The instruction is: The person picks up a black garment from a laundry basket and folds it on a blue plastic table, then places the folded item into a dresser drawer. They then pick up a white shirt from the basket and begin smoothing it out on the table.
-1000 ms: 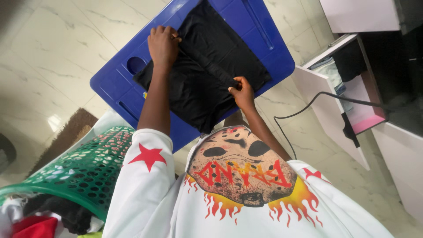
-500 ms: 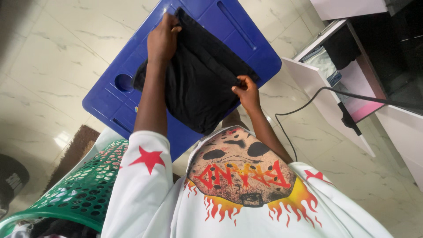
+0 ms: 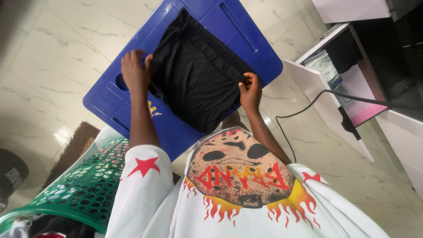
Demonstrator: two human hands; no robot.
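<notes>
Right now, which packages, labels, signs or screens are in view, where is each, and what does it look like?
No packages, signs or screens show.
Sticker: small yellow and red mark on the blue board, just right of the left hand, which rests on the black garment.
Shirt print: large round tan mask picture with red lettering and orange flames, on the white shirt below the right hand.

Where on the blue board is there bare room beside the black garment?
Blue board: a bare strip runs along its far-right edge beside the black garment, and a bare corner lies near the left hand, around the round hole. The middle is crowded: the garment fills it, with the right hand pinching its edge.
</notes>
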